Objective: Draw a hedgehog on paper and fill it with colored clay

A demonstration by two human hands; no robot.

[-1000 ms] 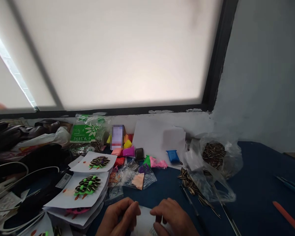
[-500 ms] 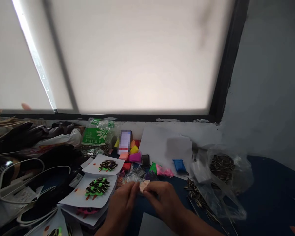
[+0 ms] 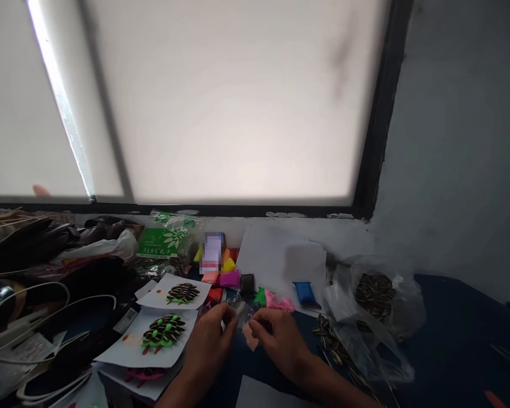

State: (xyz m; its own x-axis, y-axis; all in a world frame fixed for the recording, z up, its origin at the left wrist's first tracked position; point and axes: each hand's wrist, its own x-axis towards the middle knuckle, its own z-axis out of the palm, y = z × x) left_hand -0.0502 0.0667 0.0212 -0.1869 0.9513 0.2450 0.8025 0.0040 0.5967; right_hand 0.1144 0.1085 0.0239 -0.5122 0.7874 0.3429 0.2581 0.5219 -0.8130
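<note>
In the head view, a pale, backlit blind (image 3: 246,102) in a dark frame fills the upper part, with a grey wall (image 3: 459,141) to the right. Below runs a dark blue counter (image 3: 437,334), crowded on the left with cables and dark objects.

One second ago the two hands were low over a white sheet (image 3: 263,394), and the peach-coloured piece (image 3: 250,338) lay on clear plastic beyond them. Half a second ago both hands were close together at that piece. Now they have parted somewhat, and the piece is with the right hand (image 3: 280,337) only, the white sheet lying bare on the near side.

The right hand pinches the piece between thumb and curled fingers; it hangs just below and to the left of the fingertips, in the gap between the hands. The left hand (image 3: 208,337) is half closed, with thumb and forefinger slightly apart; whether it has hold of anything small cannot be told. Clear wrappers (image 3: 241,309) lie just beyond, between the two hands.

Left of the left hand are stacked cards (image 3: 127,345) bearing sunflower-seed figures. Beyond the right hand lie a pink packet (image 3: 279,302) and a blue packet (image 3: 305,293); loose seeds (image 3: 327,334) are to its right, beside a clear bag of seeds (image 3: 374,294).
</note>
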